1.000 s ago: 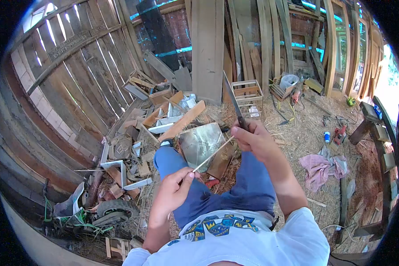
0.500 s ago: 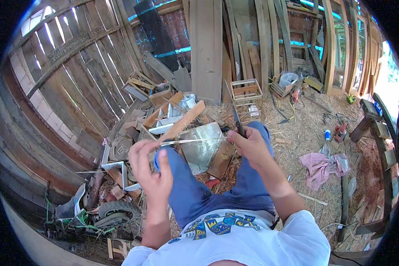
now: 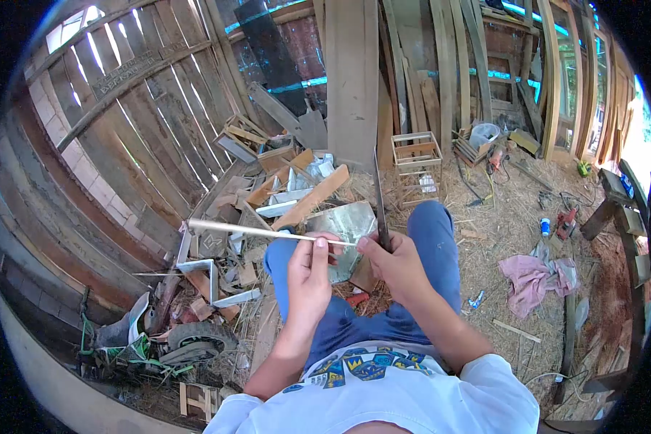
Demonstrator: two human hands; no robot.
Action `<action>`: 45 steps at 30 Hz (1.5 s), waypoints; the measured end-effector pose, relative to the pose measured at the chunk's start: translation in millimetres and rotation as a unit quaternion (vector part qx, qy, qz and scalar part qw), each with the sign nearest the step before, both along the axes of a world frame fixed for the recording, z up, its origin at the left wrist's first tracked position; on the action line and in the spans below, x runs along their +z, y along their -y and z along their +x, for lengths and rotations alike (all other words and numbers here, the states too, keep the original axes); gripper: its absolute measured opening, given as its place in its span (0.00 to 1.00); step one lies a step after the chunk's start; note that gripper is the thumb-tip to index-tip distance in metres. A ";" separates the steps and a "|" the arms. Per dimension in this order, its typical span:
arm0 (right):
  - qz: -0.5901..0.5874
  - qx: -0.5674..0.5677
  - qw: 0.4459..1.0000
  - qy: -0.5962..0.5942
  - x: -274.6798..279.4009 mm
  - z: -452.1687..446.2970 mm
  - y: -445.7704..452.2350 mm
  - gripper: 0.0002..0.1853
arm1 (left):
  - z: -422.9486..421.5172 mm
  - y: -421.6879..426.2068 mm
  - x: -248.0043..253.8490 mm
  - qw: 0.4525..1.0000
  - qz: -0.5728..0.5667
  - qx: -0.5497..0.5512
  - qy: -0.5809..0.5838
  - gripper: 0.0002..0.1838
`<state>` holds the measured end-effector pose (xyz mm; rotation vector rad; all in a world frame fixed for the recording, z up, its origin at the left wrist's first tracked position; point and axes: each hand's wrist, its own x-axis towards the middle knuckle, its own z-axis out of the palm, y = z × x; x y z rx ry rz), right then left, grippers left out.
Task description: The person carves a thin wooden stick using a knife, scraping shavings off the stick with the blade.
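Observation:
My left hand (image 3: 311, 275) pinches a thin pale wooden stick (image 3: 246, 229) between thumb and fingers, near its right part. The stick's long end reaches out to the left. My right hand (image 3: 399, 271) is closed round the handle of a long knife (image 3: 379, 192), whose dark narrow blade points up and away from me. The stick's right tip meets the right thumb; whether the thumb presses it is unclear. Both hands are above my lap, between my blue-trousered knees. Below them on the ground lie a grey slab (image 3: 343, 220) and a small red object (image 3: 356, 297).
Scrap boards (image 3: 311, 199) are heaped ahead to the left. Beyond my right knee stands a small wooden frame (image 3: 417, 153). A pink cloth (image 3: 522, 282) and a red power tool (image 3: 566, 224) lie on the right. A tyre (image 3: 201, 340) sits at lower left.
My left hand has moved right and down, closing in on my right hand, and now pinches the stick. The stick's left end now projects past it. The knife stays in my right hand, more upright.

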<state>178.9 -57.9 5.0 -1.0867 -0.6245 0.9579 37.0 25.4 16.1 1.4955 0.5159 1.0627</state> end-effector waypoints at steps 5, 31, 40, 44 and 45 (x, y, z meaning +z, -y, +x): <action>0.051 -0.006 0.995 0.090 -0.1 -9.0 2.3 0.10 | -0.3 0.8 6.8 0.998 0.021 -0.015 0.057 0.14; 0.105 0.005 0.832 0.545 50.3 39.3 18.7 0.13 | -34.1 37.3 43.3 0.977 -0.144 -0.158 -0.004 0.09; 0.153 0.010 0.765 0.626 52.0 39.2 14.7 0.10 | -34.6 41.1 47.6 0.975 -0.163 -0.146 -0.032 0.13; 0.159 0.016 0.740 0.653 57.1 35.7 14.3 0.11 | -35.3 42.4 47.5 0.977 -0.145 -0.152 -0.046 0.15; 0.159 0.015 0.741 0.653 57.5 35.0 15.3 0.11 | -35.5 42.7 47.9 0.977 -0.146 -0.152 -0.047 0.15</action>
